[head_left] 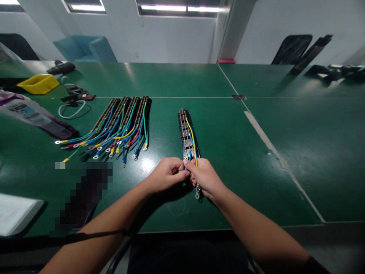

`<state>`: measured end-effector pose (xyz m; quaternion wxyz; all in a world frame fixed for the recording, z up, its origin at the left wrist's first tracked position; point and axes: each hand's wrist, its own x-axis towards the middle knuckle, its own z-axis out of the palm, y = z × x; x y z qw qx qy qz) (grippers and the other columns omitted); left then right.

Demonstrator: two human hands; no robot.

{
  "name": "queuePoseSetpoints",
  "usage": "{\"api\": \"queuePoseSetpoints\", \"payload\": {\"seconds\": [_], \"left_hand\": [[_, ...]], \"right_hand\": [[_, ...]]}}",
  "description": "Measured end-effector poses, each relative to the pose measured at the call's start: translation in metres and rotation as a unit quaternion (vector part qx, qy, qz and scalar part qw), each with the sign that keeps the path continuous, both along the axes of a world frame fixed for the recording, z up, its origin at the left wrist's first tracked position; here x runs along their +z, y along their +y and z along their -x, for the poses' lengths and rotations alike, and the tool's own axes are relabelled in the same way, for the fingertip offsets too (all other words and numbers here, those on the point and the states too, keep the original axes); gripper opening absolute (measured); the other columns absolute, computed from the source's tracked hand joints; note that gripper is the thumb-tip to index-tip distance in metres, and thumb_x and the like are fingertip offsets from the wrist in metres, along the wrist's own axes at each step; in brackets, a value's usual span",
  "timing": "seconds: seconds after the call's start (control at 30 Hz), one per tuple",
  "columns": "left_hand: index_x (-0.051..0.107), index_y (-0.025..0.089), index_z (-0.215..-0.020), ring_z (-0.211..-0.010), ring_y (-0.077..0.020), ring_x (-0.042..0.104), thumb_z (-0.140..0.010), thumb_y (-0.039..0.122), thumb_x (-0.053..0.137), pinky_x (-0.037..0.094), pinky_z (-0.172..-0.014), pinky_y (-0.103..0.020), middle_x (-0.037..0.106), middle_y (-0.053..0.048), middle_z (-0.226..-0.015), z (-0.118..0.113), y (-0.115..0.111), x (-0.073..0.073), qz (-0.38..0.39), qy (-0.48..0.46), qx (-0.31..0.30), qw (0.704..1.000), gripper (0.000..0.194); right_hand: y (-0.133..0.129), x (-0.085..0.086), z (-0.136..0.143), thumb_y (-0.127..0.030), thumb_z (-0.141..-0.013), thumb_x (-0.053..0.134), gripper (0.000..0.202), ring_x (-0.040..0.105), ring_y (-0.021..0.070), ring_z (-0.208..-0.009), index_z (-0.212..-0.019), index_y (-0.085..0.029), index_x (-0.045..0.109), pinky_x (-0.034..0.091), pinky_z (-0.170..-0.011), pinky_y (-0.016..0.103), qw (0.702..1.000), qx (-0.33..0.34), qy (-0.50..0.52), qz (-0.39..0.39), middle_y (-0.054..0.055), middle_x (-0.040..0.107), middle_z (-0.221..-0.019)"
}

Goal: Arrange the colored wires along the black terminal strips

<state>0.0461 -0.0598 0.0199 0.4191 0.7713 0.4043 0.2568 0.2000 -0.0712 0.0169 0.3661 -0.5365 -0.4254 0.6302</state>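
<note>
A long black strip [186,133] with metal rails lies in front of me, its near end at my hands. My right hand [207,175] is closed around its wires, among them a yellow-green wire [194,139]. Ring terminals [197,193] poke out below the fingers. My left hand [168,174] is pinched at the same end, its fingertips meeting the right hand, with a bit of blue wire showing between them. The fingers partly hide the wire ends. To the left lie several similar strips [142,110] side by side, their coloured wires [114,133] fanned toward me with ring terminals.
On the green table [273,182] at left are a purple-white packet [34,114], a yellow bin [39,83], a white cable [72,113] and a black power tool [61,67]. A white box [18,213] sits near the front left edge, beside a blurred-out dark object [84,196].
</note>
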Motion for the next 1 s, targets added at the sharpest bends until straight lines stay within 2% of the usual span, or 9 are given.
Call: {"api": "queuePoseSetpoints", "payload": {"seconds": [0.47, 0.8, 1.0], "left_hand": [[0.044, 0.013, -0.057, -0.05, -0.0057, 0.031, -0.086, 0.037, 0.051, 0.023, -0.047, -0.018, 0.035, 0.005, -0.052, -0.0002, -0.0018, 0.0024, 0.038, -0.029, 0.016, 0.999, 0.039], [0.042, 0.014, -0.058, -0.054, -0.0063, 0.035, -0.083, 0.03, 0.054, 0.026, -0.051, -0.018, 0.04, 0.005, -0.056, -0.0024, -0.0018, -0.0022, 0.007, -0.016, 0.025, 1.0, 0.032], [0.043, 0.014, -0.059, -0.051, -0.0056, 0.032, -0.086, 0.034, 0.051, 0.024, -0.048, -0.018, 0.037, 0.006, -0.054, -0.0019, -0.003, 0.0008, 0.011, -0.01, 0.025, 1.0, 0.035]], "right_hand": [[0.0, 0.0007, 0.0004, -0.044, -0.079, 0.06, 0.032, 0.032, 0.0052, -0.031, -0.067, -0.019, 0.043, 0.027, -0.029, 0.017, 1.0, -0.007, 0.009, -0.001, -0.01, 0.037, -0.039], [0.0002, 0.0025, 0.0009, -0.045, -0.078, 0.06, 0.031, 0.032, 0.0054, -0.03, -0.068, -0.019, 0.046, 0.027, -0.03, 0.018, 1.0, -0.009, -0.006, 0.002, -0.009, 0.037, -0.039], [0.0012, 0.0035, 0.001, -0.044, -0.078, 0.06, 0.031, 0.032, 0.0058, -0.031, -0.067, -0.019, 0.046, 0.027, -0.03, 0.018, 1.0, -0.016, 0.0, 0.0, -0.009, 0.038, -0.04]]}}
